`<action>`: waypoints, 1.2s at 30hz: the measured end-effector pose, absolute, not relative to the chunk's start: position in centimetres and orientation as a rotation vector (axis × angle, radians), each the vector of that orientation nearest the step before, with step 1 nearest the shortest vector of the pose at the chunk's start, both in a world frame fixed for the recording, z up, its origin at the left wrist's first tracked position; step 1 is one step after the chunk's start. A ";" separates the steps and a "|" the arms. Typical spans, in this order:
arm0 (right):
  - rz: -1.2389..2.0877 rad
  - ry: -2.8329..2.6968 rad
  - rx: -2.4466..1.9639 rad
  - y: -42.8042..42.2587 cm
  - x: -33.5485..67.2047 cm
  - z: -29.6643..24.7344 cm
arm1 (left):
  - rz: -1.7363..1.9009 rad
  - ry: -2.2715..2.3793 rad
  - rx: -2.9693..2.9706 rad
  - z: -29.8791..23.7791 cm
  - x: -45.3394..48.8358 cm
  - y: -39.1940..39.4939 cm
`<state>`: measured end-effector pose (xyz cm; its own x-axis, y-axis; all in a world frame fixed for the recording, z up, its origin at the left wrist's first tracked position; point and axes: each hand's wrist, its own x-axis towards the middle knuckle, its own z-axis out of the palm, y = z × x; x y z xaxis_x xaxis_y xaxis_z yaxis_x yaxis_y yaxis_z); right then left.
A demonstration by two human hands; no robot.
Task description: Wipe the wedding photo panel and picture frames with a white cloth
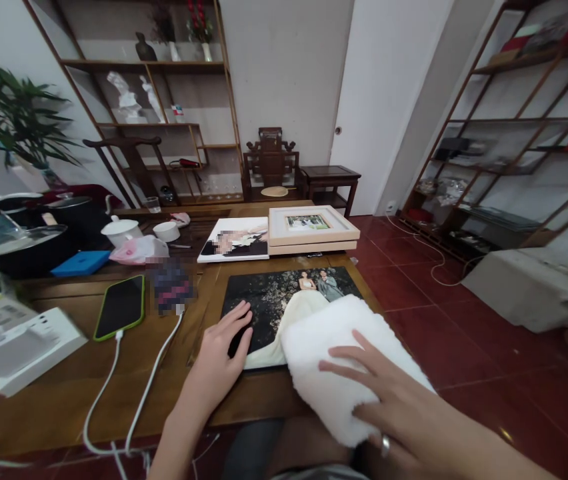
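Note:
A dark photo panel (259,300) with a couple in wedding clothes lies flat on the wooden table in front of me. My left hand (224,340) rests on its left edge, fingers stretched out and holding nothing. My right hand (389,380), wearing a ring, has its fingers over a thick white fluffy cloth (319,340) and its thumb pressed into the near side. That cloth covers the panel's right front part and hangs past the table edge. The panel's front right corner is hidden beneath it.
Behind the panel lie a white-edged photo print (237,250) and light wooden picture frames (314,243). To the left are a green-cased phone (120,308) with a charging cable, a blue box (81,263), a white box (39,360) and black pots (29,247).

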<state>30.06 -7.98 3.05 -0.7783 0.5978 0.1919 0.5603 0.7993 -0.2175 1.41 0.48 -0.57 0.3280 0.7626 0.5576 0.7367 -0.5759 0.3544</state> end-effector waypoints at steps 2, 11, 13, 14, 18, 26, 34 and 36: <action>0.236 -2.726 -0.883 -6.8 30.1 3.1 | 1.088 1.420 2.543 -0.6 1.3 0.5; 0.098 -2.466 -1.270 6.7 32.5 3.3 | 1.071 1.419 2.531 -0.3 1.4 0.3; 0.079 -2.433 -1.308 6.8 32.9 3.0 | 1.067 1.426 2.521 -0.3 1.4 0.3; 0.074 -2.431 -1.311 6.0 33.0 2.8 | 1.066 1.424 2.518 -0.3 1.4 0.3; 0.064 -2.495 -1.208 -0.4 32.6 2.0 | 1.069 1.429 2.508 -0.5 1.4 0.4; 0.203 -2.750 -0.916 -7.0 32.3 3.3 | 1.112 1.389 2.509 -0.6 1.3 0.4; 0.164 -2.493 -1.239 4.7 31.1 3.7 | 1.072 1.414 2.506 -0.5 1.2 0.4; 0.139 -2.457 -1.279 5.8 30.8 3.6 | 1.056 1.421 2.513 -0.4 1.2 0.3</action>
<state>30.81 5.80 3.59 -0.5222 0.8076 0.2741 0.7715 0.5843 -0.2518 1.24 0.32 -0.41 0.3374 0.7779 0.5301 0.7318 -0.5709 0.3721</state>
